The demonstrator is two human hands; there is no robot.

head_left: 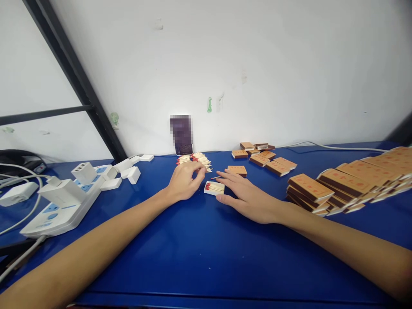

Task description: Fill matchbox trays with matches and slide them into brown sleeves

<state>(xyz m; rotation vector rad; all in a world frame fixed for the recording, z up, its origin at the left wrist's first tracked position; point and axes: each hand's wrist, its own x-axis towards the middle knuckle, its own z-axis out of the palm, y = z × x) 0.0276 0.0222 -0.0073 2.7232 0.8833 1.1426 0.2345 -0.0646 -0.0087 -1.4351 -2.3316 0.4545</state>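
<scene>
A small white matchbox tray (214, 192) with red-tipped matches (215, 187) in it lies on the blue table between my hands. My left hand (186, 180) is closed, its fingers curled down in front of a loose heap of matches (201, 159); whatever they hold, if anything, is hidden. Fingers stretched and thumb apart, my right hand (246, 197) reaches over the tray's right side. A single match (216, 177) lies beside its fingertips, behind the tray. Just beyond those fingers is an orange matchbox (237, 170).
Several matchboxes (257, 159) lie scattered at the back right, and a long stack of matchboxes (347, 178) fills the right side. A power strip (64, 210) with white plugs and cables stands at left. A phone-like dark panel (183, 135) leans on the wall.
</scene>
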